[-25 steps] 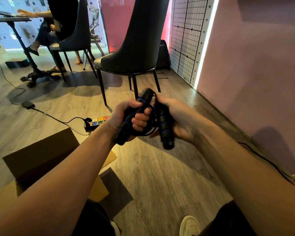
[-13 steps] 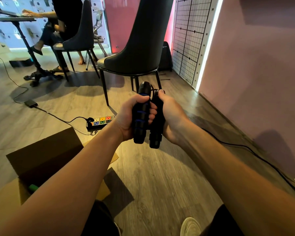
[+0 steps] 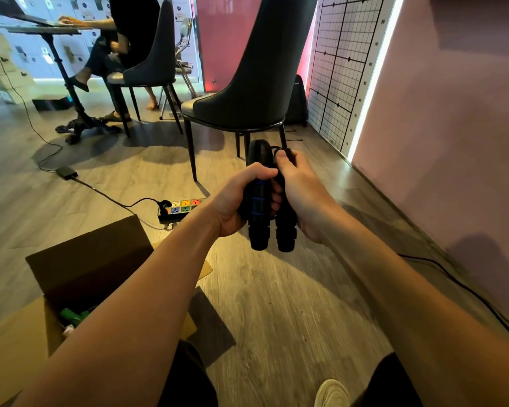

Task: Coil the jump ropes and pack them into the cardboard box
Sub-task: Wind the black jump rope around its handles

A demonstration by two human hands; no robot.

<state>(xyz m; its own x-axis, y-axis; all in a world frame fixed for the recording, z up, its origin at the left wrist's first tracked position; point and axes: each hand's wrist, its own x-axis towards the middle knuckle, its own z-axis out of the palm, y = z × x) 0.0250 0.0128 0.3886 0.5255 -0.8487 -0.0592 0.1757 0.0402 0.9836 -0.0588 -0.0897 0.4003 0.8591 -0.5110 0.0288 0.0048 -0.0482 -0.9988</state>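
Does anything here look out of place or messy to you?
Nothing spilled or broken. The one untidy thing is the black power strip with coloured sockets, lying loose on the wooden floor just beyond the open brown cardboard box, its black cable trailing across the floor.

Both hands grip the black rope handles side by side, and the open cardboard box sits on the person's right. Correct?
No. The head view shows the cardboard box on the person's left; the left hand and right hand do grip the handles side by side.
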